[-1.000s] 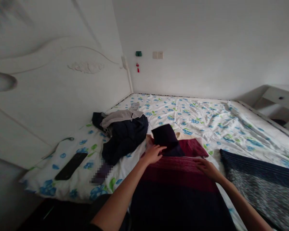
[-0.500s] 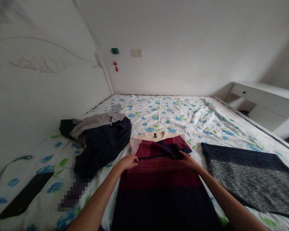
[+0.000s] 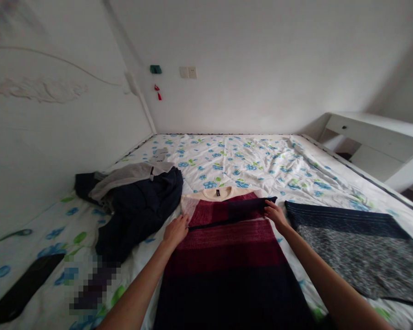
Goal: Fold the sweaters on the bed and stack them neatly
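Observation:
A striped sweater (image 3: pixel 227 247) in maroon, red and navy lies flat on the bed, its cream collar (image 3: pixel 218 193) at the far end. A navy sleeve (image 3: pixel 237 211) is folded across its chest. My left hand (image 3: pixel 176 230) rests on the sweater's left edge, pinching the fabric there. My right hand (image 3: pixel 274 215) grips the sleeve's end at the sweater's right edge.
A heap of dark and grey clothes (image 3: pixel 134 197) lies left of the sweater. A navy and speckled grey garment (image 3: pixel 351 238) lies flat to the right. A black phone (image 3: pixel 19 293) lies at the near left. The floral sheet (image 3: pixel 254 160) stretches beyond. A white desk (image 3: pixel 375 137) stands right.
The navy sleeve went from sticking up near the collar to lying flat across the chest. My right hand drew it over to the right edge; my left hand slid to the left edge.

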The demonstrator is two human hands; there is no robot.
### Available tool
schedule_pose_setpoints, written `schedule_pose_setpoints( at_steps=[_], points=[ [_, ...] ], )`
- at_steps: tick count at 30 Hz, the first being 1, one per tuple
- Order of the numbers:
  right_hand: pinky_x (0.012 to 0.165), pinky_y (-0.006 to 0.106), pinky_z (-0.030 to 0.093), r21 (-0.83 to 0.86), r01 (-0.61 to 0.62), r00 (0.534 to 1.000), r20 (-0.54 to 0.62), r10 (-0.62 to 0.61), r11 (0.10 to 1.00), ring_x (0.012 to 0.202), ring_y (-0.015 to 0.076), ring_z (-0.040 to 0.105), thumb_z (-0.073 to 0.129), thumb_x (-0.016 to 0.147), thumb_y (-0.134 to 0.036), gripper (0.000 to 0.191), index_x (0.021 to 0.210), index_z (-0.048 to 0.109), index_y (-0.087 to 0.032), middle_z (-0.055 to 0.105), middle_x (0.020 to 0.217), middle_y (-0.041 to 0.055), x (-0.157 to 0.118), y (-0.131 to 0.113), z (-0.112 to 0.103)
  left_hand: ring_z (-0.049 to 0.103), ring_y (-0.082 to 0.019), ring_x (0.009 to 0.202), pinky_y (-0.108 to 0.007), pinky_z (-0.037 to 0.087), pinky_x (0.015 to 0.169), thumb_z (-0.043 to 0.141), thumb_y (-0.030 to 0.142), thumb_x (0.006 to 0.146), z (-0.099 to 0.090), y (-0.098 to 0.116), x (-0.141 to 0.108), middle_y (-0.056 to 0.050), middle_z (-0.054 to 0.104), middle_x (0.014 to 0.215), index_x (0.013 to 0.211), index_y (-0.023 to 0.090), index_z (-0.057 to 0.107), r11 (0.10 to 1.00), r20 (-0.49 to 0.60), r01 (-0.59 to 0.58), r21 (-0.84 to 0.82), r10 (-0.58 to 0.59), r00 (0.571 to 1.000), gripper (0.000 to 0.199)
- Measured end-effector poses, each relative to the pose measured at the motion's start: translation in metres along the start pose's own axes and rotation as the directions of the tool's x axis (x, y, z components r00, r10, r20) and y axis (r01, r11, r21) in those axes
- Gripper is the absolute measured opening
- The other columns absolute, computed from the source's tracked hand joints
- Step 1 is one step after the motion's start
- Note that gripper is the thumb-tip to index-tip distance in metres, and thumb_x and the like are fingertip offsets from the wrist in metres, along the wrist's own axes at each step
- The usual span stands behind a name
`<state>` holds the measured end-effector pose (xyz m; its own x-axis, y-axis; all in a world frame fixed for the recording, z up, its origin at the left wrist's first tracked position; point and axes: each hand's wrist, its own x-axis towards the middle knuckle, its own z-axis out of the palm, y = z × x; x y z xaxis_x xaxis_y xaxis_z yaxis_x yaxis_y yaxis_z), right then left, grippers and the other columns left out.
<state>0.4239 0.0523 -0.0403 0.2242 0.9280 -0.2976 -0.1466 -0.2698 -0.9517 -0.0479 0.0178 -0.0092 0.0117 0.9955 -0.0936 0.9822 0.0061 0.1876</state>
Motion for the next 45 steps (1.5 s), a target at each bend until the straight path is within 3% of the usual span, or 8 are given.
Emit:
schedule_pose_setpoints(
  at_steps=[5, 10, 17, 24, 29, 32, 39, 45],
  points=[
    [0.074, 0.025, 0.062, 0.129, -0.183, 0.977, -0.089, 0.195, 0.975, 0.082, 0.0162, 0.071, 0.077, 0.076, -0.022, 0.051, 0.127, 0.074, -0.026, 0.072, 0.09, -0.0004, 0.004, 0.016, -0.01, 0.075, -0.029, 0.115, -0.037, 0.052, 0.103, 0.063, 0.009, 0.094, -0.001, -0.006, 0.003, -0.012, 0.079, 0.125, 0.111, 0.025, 0.072, 1.0, 0.019, 0.022, 0.011, -0.023, 1.0, 0.025],
    [0.066, 0.023, 0.054, 0.198, -0.156, 0.984, -0.057, 0.171, 0.968, 0.081, 0.0175, 0.069, 0.071, 0.079, -0.028, 0.065, 0.144, 0.07, -0.031, 0.07, 0.088, -0.002, 0.011, 0.011, -0.012, 0.077, -0.034, 0.118, -0.04, 0.052, 0.099, 0.06, 0.014, 0.097, -0.024, -0.016, 0.013, -0.013, 0.081, 0.119, 0.097, 0.026, 0.068, 0.998, 0.089, -0.003, 0.062, -0.002, 0.996, 0.014],
    [0.085, 0.03, 0.062, 0.342, -0.021, 1.0, 0.02, 0.015, 0.939, 0.102, 0.0214, 0.072, 0.074, 0.081, -0.031, 0.044, 0.124, 0.082, -0.028, 0.082, 0.124, 0.0039, 0.019, -0.017, -0.023, 0.078, -0.032, 0.112, -0.037, 0.053, 0.094, 0.066, 0.014, 0.086, -0.028, -0.033, 0.016, -0.009, 0.084, 0.113, 0.093, 0.027, 0.072, 0.997, 0.265, 0.012, 0.071, -0.03, 0.964, 0.016],
    [0.063, 0.022, 0.047, 0.171, -0.348, 0.917, -0.144, 0.373, 0.922, 0.076, 0.0158, 0.066, 0.083, 0.081, -0.019, 0.016, 0.095, 0.077, -0.024, 0.07, 0.082, 0.0014, 0.013, 0.006, -0.031, 0.079, -0.03, 0.112, -0.036, 0.055, 0.092, 0.064, 0.015, 0.088, -0.016, -0.039, 0.024, -0.01, 0.086, 0.118, 0.103, 0.024, 0.076, 0.992, 0.325, 0.022, 0.127, -0.062, 0.944, 0.021],
    [0.072, 0.026, 0.056, 0.339, -0.144, 0.988, 0.095, 0.119, 0.93, 0.09, 0.0194, 0.074, 0.078, 0.081, -0.02, 0.036, 0.116, 0.084, -0.026, 0.082, 0.105, 0.0051, 0.014, -0.019, -0.016, 0.08, -0.033, 0.115, -0.038, 0.058, 0.093, 0.066, 0.018, 0.086, -0.009, -0.044, 0.029, -0.012, 0.087, 0.121, 0.108, 0.023, 0.08, 0.992, 0.314, 0.029, 0.125, -0.067, 0.947, 0.027],
    [0.077, 0.028, 0.06, 0.435, -0.036, 0.982, 0.18, -0.048, 0.9, 0.094, 0.0194, 0.073, 0.078, 0.082, -0.025, 0.044, 0.126, 0.084, -0.028, 0.083, 0.12, 0.0047, 0.014, -0.032, -0.013, 0.081, -0.033, 0.116, -0.038, 0.058, 0.092, 0.066, 0.018, 0.087, -0.006, -0.045, 0.03, -0.013, 0.087, 0.123, 0.109, 0.024, 0.081, 0.991, 0.312, 0.04, 0.127, -0.079, 0.947, 0.027],
    [0.068, 0.024, 0.051, 0.046, -0.294, 0.948, -0.109, 0.298, 0.955, 0.084, 0.0186, 0.074, 0.077, 0.087, -0.026, 0.01, 0.093, 0.069, -0.024, 0.075, 0.092, 0.0045, 0.019, 0.001, -0.036, 0.081, -0.032, 0.116, -0.038, 0.057, 0.091, 0.064, 0.018, 0.09, -0.009, -0.043, 0.026, -0.011, 0.087, 0.125, 0.108, 0.026, 0.079, 0.989, 0.304, 0.036, 0.143, -0.078, 0.949, 0.025],
    [0.072, 0.022, 0.053, -0.11, -0.223, 0.964, -0.169, 0.203, 0.969, 0.091, 0.0177, 0.077, 0.077, 0.091, -0.034, 0.014, 0.098, 0.069, -0.026, 0.077, 0.097, 0.0044, 0.03, 0.017, -0.036, 0.079, -0.032, 0.117, -0.04, 0.058, 0.097, 0.065, 0.019, 0.089, -0.001, -0.047, 0.029, -0.012, 0.085, 0.123, 0.109, 0.024, 0.079, 0.989, 0.293, 0.033, 0.143, -0.074, 0.953, 0.025]
  ],
)
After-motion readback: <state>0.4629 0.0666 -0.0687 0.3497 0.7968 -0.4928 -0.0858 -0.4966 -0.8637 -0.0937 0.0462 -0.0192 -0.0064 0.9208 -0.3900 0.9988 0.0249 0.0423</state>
